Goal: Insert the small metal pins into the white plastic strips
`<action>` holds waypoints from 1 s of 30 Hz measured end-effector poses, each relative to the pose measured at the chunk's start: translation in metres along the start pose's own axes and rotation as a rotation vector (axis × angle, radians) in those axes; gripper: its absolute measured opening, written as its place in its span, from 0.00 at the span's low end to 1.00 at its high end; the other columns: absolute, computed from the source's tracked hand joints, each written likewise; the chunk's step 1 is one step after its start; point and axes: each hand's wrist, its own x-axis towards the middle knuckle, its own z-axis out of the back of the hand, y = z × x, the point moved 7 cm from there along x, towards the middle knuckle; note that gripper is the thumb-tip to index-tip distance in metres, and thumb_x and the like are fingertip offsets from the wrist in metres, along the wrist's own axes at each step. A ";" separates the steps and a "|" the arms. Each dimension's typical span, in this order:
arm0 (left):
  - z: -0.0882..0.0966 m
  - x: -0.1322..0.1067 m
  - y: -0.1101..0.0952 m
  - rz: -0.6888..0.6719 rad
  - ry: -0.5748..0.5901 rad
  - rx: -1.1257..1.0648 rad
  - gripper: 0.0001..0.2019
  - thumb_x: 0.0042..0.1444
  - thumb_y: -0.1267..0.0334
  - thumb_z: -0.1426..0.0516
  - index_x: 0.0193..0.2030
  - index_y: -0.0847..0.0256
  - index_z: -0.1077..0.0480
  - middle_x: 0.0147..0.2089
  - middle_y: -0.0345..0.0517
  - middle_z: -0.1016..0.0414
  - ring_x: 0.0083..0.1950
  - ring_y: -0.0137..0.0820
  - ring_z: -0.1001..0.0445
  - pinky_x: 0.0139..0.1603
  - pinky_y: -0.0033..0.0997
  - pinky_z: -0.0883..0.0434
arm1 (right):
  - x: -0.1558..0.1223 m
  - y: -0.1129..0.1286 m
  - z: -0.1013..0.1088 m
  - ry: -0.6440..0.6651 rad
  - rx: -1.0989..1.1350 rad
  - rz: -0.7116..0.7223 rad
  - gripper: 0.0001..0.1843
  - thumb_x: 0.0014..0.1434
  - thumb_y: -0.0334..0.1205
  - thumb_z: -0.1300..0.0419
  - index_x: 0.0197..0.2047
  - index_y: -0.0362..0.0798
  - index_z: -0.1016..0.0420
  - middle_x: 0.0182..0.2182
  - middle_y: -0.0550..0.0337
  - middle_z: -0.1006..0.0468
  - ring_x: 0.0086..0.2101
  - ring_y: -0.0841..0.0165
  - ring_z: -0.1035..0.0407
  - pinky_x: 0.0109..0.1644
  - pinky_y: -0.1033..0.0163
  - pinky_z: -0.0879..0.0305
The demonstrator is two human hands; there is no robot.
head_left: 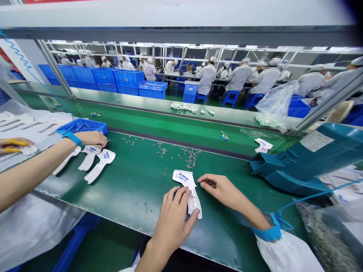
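A white pistol-shaped plastic shell half [183, 176] lies on the green bench in front of me, with small blue parts in its wide upper end. My left hand [173, 215] is closed over its lower part, fingers across the left side and thumb at the right edge. Close to the shell's upper right edge is my right hand [219, 187], thumb and index finger brought together. Whatever may be between those fingertips is too small to make out. Beyond the shell, several tiny metal pieces [191, 156], seemingly screws, lie scattered.
At left, a co-worker's hand [92, 138] reaches by a blue tray [103, 127] above more white shells [99, 166]. Another person's hand has yellow finger covers. A teal machine-like housing [309, 155] stands right. A green belt [159, 122] runs behind, carrying another shell [263, 145].
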 end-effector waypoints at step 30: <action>0.001 0.004 -0.001 0.010 0.006 -0.024 0.20 0.63 0.58 0.42 0.60 0.57 0.36 0.62 0.52 0.31 0.63 0.46 0.35 0.60 0.51 0.35 | 0.027 0.031 -0.024 0.512 -0.113 -0.082 0.10 0.49 0.42 0.32 0.26 0.49 0.28 0.21 0.62 0.22 0.24 0.68 0.30 0.27 0.66 0.41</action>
